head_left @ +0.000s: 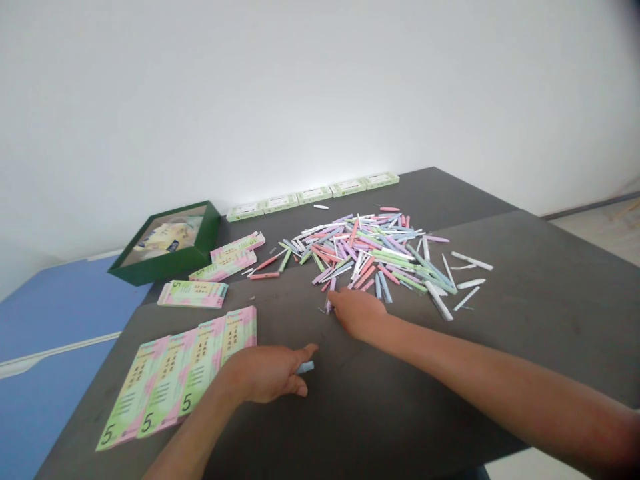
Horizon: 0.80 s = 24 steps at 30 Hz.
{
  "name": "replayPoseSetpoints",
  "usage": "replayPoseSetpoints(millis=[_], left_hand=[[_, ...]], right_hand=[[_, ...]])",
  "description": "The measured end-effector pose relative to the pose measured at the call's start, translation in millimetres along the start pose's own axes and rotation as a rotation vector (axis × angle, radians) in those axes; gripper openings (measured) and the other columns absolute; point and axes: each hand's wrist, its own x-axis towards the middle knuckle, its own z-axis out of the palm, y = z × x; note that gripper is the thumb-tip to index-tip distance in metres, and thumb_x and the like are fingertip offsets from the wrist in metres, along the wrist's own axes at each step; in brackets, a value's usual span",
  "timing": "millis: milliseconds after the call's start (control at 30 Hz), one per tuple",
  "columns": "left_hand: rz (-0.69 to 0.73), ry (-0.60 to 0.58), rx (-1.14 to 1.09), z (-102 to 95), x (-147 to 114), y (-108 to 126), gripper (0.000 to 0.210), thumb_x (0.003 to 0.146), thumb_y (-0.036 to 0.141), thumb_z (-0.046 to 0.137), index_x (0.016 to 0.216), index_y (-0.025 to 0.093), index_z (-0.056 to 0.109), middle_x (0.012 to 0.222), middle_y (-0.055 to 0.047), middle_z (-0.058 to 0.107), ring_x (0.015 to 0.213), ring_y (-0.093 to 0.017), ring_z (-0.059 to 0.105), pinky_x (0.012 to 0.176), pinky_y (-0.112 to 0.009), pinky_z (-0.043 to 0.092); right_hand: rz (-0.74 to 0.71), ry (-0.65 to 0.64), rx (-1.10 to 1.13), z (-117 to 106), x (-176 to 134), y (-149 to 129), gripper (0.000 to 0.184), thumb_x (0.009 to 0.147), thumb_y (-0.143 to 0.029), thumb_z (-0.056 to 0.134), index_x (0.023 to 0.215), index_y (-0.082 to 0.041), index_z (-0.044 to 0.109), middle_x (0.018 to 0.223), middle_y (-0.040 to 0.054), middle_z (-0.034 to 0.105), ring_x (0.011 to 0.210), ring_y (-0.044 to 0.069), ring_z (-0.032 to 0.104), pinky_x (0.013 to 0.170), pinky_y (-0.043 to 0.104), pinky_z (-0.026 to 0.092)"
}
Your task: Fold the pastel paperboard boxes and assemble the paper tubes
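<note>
Head view, and the dark table filled the lower ground, its far side running along a bare, pale wall! Over on the left lay a blue surface crossed by a pale strip; away to the right, a patch of light floor. Along the wall, 5 small green boxes stood end to end, and at their left sat a deep green box, open on top, with plastic-wrapped contents. Nearer, 4 flat cartons marked "5" lay side by side, 3 more cartons beyond them.

And centre stage, the heap of coloured sticks, white strays scattered off its right side! The right hand was at its near edge, fingertips down at a purple stick; whether they gripped it, I couldn't tell. The left hand, well short of the heap and just beside the flat cartons, had a blue stick pinched between thumb and fingers, its end poking out rightward.
</note>
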Motion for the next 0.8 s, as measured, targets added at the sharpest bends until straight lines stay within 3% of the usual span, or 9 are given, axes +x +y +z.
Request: replayPoseSetpoints(millis=[333, 567, 800], left_hand=[[0.006, 0.031, 0.024, 0.9, -4, 5, 0.065, 0.082, 0.040, 0.050, 0.140, 0.018, 0.032, 0.091, -0.013, 0.071, 0.082, -0.029, 0.067, 0.059, -0.029, 0.046], [0.009, 0.045, 0.022, 0.4, -9, 7, 0.064, 0.082, 0.039, 0.052, 0.140, 0.018, 0.033, 0.092, -0.013, 0.071, 0.083, -0.029, 0.067, 0.059, -0.029, 0.047], [0.006, 0.061, 0.048, 0.3, -12, 10, 0.061, 0.083, 0.040, 0.050, 0.139, 0.019, 0.035, 0.094, -0.014, 0.071, 0.083, -0.031, 0.067, 0.059, -0.031, 0.047]], right_hand=[[-0.054, 0.015, -0.012, 12, -6, -17, 0.019, 0.086, -0.023, 0.046, 0.101, -0.022, 0.056, 0.098, 0.0092, 0.064, 0.088, 0.023, 0.063, 0.069, 0.032, 0.046], [0.068, 0.017, -0.039, 6, -1, -4, 0.023, 0.088, -0.024, 0.040, 0.102, -0.020, 0.058, 0.099, 0.0131, 0.065, 0.088, 0.027, 0.064, 0.067, 0.037, 0.046], [0.031, -0.010, 0.021, 10, -4, -15, 0.020, 0.088, -0.028, 0.044, 0.100, -0.020, 0.058, 0.100, 0.0114, 0.066, 0.091, 0.025, 0.063, 0.072, 0.036, 0.045]])
